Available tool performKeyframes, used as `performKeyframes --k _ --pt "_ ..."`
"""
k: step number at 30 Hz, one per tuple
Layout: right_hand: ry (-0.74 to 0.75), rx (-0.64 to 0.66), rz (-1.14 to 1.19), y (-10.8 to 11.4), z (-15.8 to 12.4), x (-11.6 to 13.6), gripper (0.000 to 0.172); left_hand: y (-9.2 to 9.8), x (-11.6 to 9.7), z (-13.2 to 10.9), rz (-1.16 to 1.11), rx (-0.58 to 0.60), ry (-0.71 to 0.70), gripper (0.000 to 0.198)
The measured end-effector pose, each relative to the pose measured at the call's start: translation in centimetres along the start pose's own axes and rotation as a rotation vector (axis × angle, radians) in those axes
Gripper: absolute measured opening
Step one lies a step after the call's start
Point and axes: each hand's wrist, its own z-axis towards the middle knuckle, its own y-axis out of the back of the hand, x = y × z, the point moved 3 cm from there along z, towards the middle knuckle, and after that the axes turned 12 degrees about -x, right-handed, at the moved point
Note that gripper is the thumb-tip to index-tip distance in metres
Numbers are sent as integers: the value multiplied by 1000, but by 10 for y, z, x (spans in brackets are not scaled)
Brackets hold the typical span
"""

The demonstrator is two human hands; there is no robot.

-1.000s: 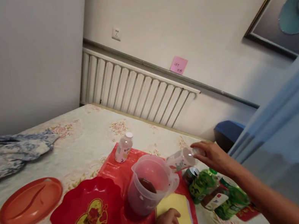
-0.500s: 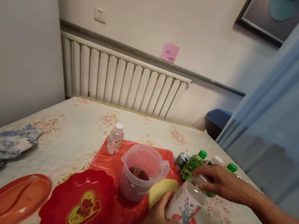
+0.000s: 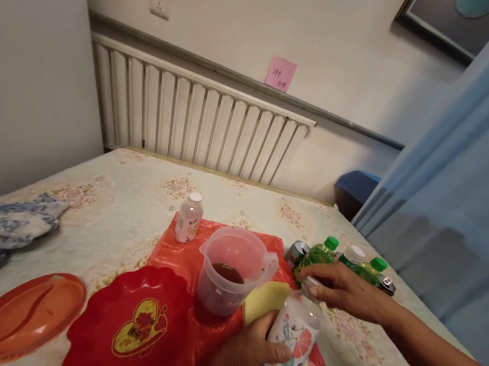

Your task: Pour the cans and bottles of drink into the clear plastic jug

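Observation:
A clear bottle (image 3: 297,334) with a printed floral label is tilted in my left hand (image 3: 249,346), its neck toward the right. The fingers and thumb wrap around its body. My right hand (image 3: 348,288) is closed on the bottle's white cap (image 3: 310,283), partly covering it. Just beyond the bottle stands a translucent plastic jug (image 3: 224,297) with brown liquid in the bottom. Beneath the left hand lies a yellow cloth (image 3: 262,299) on red plastic sheeting (image 3: 165,247). Another small white-capped bottle (image 3: 188,219) stands upright behind the jug.
On the left are a red scalloped plate (image 3: 85,353) and an orange oval lid or dish (image 3: 19,327). A can (image 3: 295,254), green-capped bottles (image 3: 325,251) and other drinks lie beyond my right hand. Crumpled patterned cloth (image 3: 2,232) rests at far left. A radiator (image 3: 194,110) lines the wall.
The held bottle has turned, showing another side of its label, and shifted slightly left. My right hand has moved left with it, staying at the cap. The camera view has shifted slightly.

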Motion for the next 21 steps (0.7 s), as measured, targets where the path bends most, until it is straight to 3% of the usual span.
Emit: performKeyframes --k 6,15,21 --pt "-6 -46 22 -2 -2 -1 42 -1 -3 -2 -155 13 45 72" --pt "-15 -66 -2 -2 -7 -19 39 0 -1 -1 -180 30 67 71" --pt "-22 -104 -23 0 -10 -26 50 2 9 3 -148 42 81 71"
